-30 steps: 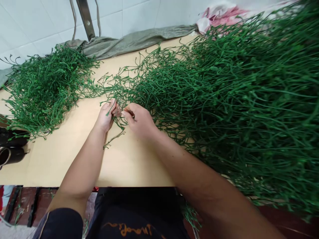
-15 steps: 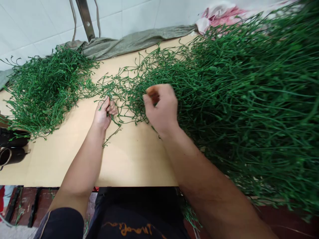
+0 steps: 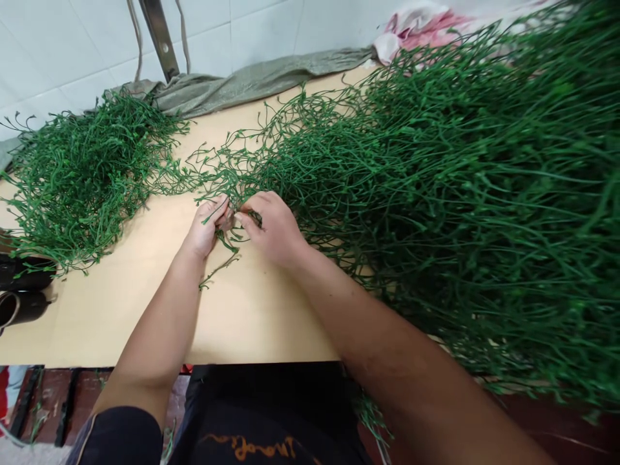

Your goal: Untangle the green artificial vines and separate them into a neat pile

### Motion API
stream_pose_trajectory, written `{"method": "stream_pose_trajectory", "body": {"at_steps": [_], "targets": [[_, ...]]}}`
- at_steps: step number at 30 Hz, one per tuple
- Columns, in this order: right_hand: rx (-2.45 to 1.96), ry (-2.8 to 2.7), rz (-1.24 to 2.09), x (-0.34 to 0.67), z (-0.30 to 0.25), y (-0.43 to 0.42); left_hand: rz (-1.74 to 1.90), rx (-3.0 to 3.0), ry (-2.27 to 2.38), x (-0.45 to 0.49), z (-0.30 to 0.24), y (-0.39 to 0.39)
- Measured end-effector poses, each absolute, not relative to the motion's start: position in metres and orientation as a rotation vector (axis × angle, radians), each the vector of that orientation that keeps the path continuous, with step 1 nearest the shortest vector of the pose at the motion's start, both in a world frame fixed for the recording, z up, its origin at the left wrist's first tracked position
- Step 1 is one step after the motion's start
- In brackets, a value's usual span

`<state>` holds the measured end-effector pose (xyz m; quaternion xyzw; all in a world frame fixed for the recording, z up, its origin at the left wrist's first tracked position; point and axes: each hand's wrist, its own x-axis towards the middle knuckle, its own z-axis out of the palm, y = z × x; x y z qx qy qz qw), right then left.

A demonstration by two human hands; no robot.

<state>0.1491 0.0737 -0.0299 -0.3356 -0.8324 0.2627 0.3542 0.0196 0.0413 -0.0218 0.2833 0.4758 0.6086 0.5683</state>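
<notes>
My left hand [image 3: 206,227] and my right hand [image 3: 271,227] meet at the middle of the pale wooden table [image 3: 252,310], fingertips together. Both pinch thin green plastic stems [image 3: 227,240] at the near edge of a huge tangled pile of green stems [image 3: 436,181] that fills the right side. A few stem ends hang below my left hand onto the table. A smaller heap of the same green stems [image 3: 82,174] lies at the left.
A grey-green cloth [image 3: 252,81] runs along the white tiled wall at the back, with a pink-and-white cloth [image 3: 416,29] at the back right. Dark objects [image 3: 22,290] sit at the table's left edge. A metal bar [image 3: 157,35] leans on the wall.
My right hand, which had lifted up and right into the big pile half a second ago, has come back down to meet my left hand. The left hand has barely moved.
</notes>
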Motion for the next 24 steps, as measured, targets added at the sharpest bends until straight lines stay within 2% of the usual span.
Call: {"method": "stream_pose_trajectory", "body": {"at_steps": [8,13,15,17,20,24], "targets": [[-0.72,-2.317,0.86,0.153,-0.015,0.069,1.508,0.697,1.187,0.024,-0.026,0.046],[-0.218,-2.453,1.062,0.153,0.005,0.043,1.744,0.377,1.155,0.016,-0.017,0.054],[-0.158,-2.418,1.069,0.152,0.005,0.039,1.736,0.363,1.087,0.01,-0.015,0.055],[-0.408,-2.292,0.947,0.155,-0.001,0.048,1.683,0.392,1.041,0.007,-0.016,0.053],[-0.93,-1.94,0.588,0.172,-0.015,0.079,1.573,0.404,0.975,0.006,-0.017,0.049],[-1.202,-1.75,0.283,0.198,-0.025,0.111,1.514,0.373,0.922,0.006,-0.014,0.046]]}}
